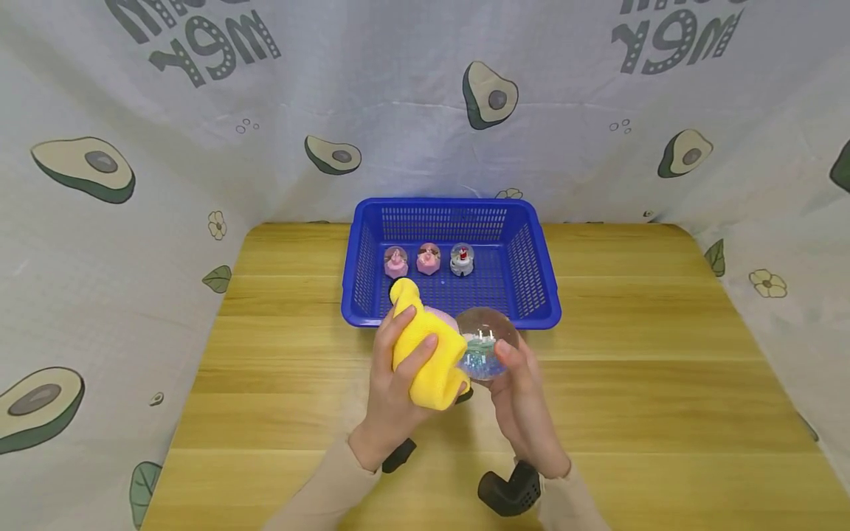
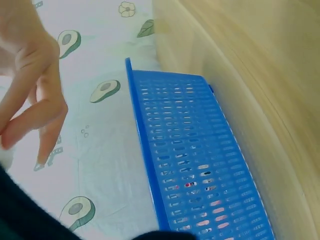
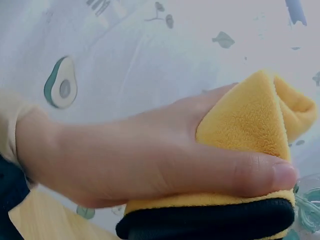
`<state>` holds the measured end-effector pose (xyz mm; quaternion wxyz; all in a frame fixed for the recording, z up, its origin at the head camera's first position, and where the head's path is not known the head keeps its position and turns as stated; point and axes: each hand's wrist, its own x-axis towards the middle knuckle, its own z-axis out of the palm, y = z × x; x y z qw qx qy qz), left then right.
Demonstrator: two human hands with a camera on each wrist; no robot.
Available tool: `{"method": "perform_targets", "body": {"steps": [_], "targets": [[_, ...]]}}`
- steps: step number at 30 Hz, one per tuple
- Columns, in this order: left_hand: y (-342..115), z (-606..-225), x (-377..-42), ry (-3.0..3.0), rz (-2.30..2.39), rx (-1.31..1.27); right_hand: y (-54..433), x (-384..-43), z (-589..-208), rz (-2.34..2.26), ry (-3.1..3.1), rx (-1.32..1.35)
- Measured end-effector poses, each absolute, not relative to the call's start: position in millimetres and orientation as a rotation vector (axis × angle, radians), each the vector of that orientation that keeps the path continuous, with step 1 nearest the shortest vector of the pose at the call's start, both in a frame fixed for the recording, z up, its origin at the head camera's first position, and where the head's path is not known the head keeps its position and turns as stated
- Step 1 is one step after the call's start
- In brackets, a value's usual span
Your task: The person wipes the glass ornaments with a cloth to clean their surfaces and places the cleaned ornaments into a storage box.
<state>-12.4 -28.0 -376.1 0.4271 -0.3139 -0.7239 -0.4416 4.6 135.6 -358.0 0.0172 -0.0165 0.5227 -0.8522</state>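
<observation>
In the head view, a large snow globe point(image 1: 482, 361) lies tilted on its side between the hands, in front of the basket. The left hand point(image 1: 393, 380) grips a bunched yellow cloth point(image 1: 434, 369), folded over the globe's pinkish base, of which a small part shows. My right hand point(image 1: 527, 402) holds the clear ball from the right, thumb on the glass. Seen from the right wrist, the yellow cloth point(image 3: 245, 120) sits inside a curled hand, a dark band along its lower side. Bent fingers point(image 2: 37, 117) show at the left wrist view's edge.
Behind the hands, a blue plastic basket point(image 1: 541, 284) stands on the wooden table point(image 1: 631, 391). Inside it are two pink small snow globes point(image 1: 395, 262) and a white one point(image 1: 461, 259) with a red figure. An avocado-print curtain point(image 1: 398, 88) hangs around the table.
</observation>
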Motion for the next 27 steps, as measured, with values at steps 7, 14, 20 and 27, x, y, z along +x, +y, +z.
{"method": "perform_targets", "body": {"steps": [7, 14, 20, 27], "targets": [[-29.3, -384.8, -18.6, -1.655, -1.038, -0.809, 141.1, 1.2, -368.1, -2.476, 1.615, -0.094], [-33.0, -388.6, -21.1, -1.562, -1.114, -0.826, 140.3, -4.7, -364.7, -2.519, 1.137, -0.232], [-33.6, -386.2, -16.0, -1.569, -1.320, -0.793, 136.1, -3.9, -367.9, -2.457, 0.768, -0.258], [-34.7, -385.5, -15.4, -1.545, -1.615, -0.833, 131.6, -0.4, -372.0, -2.390, 0.636, -0.304]]}}
